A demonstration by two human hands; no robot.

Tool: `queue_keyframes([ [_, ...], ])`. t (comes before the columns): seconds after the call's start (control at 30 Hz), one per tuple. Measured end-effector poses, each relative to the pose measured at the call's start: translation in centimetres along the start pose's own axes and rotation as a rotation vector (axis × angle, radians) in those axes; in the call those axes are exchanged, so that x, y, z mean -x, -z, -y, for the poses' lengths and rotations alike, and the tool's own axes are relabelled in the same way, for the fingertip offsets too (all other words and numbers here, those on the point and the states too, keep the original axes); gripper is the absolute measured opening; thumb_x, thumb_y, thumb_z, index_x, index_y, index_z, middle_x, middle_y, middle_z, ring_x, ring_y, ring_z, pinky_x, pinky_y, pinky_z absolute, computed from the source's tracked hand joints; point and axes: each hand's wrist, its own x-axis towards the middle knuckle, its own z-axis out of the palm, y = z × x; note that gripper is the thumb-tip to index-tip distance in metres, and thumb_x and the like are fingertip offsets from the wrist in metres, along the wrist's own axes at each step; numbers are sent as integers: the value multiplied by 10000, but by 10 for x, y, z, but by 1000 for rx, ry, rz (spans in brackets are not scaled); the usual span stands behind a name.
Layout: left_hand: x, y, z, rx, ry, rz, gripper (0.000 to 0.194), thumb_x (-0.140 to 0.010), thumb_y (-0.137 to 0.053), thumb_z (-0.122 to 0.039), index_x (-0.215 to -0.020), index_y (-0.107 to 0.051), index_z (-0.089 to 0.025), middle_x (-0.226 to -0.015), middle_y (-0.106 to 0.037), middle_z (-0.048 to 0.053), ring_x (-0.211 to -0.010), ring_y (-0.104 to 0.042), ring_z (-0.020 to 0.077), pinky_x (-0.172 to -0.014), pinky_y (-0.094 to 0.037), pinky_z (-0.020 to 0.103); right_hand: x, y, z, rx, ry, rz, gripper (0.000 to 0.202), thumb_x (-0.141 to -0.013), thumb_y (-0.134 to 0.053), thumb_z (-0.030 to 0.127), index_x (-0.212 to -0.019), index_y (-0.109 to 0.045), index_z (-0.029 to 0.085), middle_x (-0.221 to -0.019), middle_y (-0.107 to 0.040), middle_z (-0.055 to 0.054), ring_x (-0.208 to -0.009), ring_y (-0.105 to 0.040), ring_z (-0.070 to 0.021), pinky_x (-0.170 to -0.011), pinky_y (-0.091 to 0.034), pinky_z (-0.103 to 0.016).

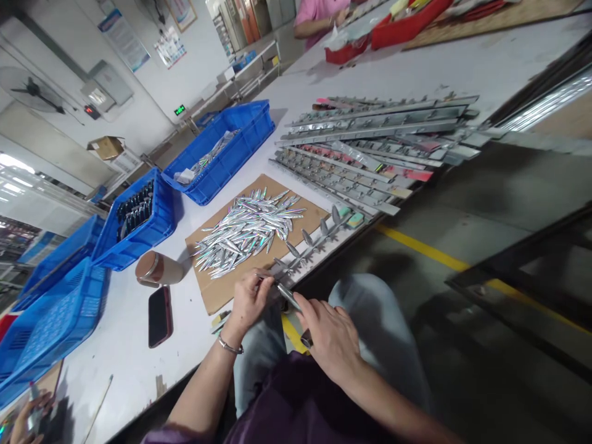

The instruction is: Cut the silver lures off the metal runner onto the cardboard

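My left hand (250, 300) is closed in a pinch at the near end of a metal rail (305, 251); what its fingertips hold is too small to make out. Grey leaf-shaped pieces (307, 237) stand upright in a row along this rail. Wrapped in my right hand (330, 333) is a slim metal tool (288, 295) with a dark handle end, its kind partly hidden by the fingers. Its tip points at my left fingertips. Just beyond, many shiny silver fish-shaped pieces (250, 228) lie heaped on a cardboard sheet (208, 296).
Stacked metal rails (370, 148) cover the table's right side. Blue crates (222, 151), a brown cup (160, 269) and a phone (160, 316) stand or lie to the left. Red trays (407, 28) and a person in pink (319, 18) are at the far end. Another person's hand (34, 413) shows lower left.
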Motion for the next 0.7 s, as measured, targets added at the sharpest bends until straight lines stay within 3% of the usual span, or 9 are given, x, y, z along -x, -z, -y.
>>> queue_keyframes([
  [0.1,-1,-1,0,16,-11,2,222,-1013,-520,-343,-914,-661,-203,-880,-715,62,-841,-694,180,-790,-527,293,-4,4,-5,35,-17,59,326,-987,-459,105,-1281,-580,177,-828,-680,-67,-786,-620,-238,-740,-328,-383],
  [0.2,-1,-1,-2,10,-7,3,208,-1012,-524,-334,-923,-660,-204,-889,-717,60,-850,-694,178,-794,-523,291,-7,5,-8,-216,-120,146,324,-975,-473,155,-1281,-569,200,-905,-711,-70,-814,-637,-241,-716,-361,-361],
  [0.27,-1,-1,-2,5,3,2,197,-1010,-528,-325,-925,-656,-202,-900,-717,61,-869,-693,179,-798,-521,288,-8,1,-8,-512,-260,180,311,-963,-506,246,-1267,-567,230,-950,-718,-60,-819,-640,-231,-690,-383,-335],
  [0.33,0,-1,-3,8,15,3,191,-1009,-532,-320,-926,-652,-198,-902,-716,60,-866,-691,176,-795,-519,284,-8,-7,-6,-898,-456,198,280,-944,-549,370,-1192,-596,247,-867,-696,-32,-742,-619,-202,-645,-393,-305],
  [0.43,1,-1,-3,2,28,3,193,-1008,-531,-322,-928,-650,-194,-895,-713,59,-845,-687,172,-785,-518,283,-8,-24,-3,-1684,-754,322,366,-886,-599,557,-1017,-633,217,-608,-527,46,-508,-461,-121,-513,-327,-238],
  [0.5,1,-1,-2,-11,24,10,200,-1008,-528,-325,-920,-648,-191,-890,-713,62,-843,-686,176,-782,-519,288,-8,-31,-4,-2051,-846,464,428,-851,-623,603,-970,-639,193,-541,-410,87,-438,-349,-85,-470,-258,-202],
  [0.53,1,-1,-2,-15,20,14,199,-1005,-534,-326,-916,-647,-189,-889,-713,64,-838,-685,178,-778,-520,290,-8,-32,-6,-2084,-861,489,438,-849,-621,609,-966,-642,188,-540,-405,87,-434,-341,-80,-466,-247,-197],
  [0.6,1,-2,0,-14,15,24,174,-989,-564,-324,-925,-648,-186,-891,-714,67,-822,-681,179,-762,-524,291,-8,-26,-10,-1839,-822,388,412,-891,-577,589,-992,-646,195,-571,-488,52,-471,-422,-104,-484,-297,-217],
  [0.7,1,-4,2,-12,33,35,117,-957,-609,-294,-959,-656,-187,-916,-719,69,-823,-678,182,-764,-533,299,-9,-6,-14,-1006,-476,149,314,-968,-514,445,-1122,-658,213,-749,-660,-47,-678,-599,-195,-623,-417,-302],
])
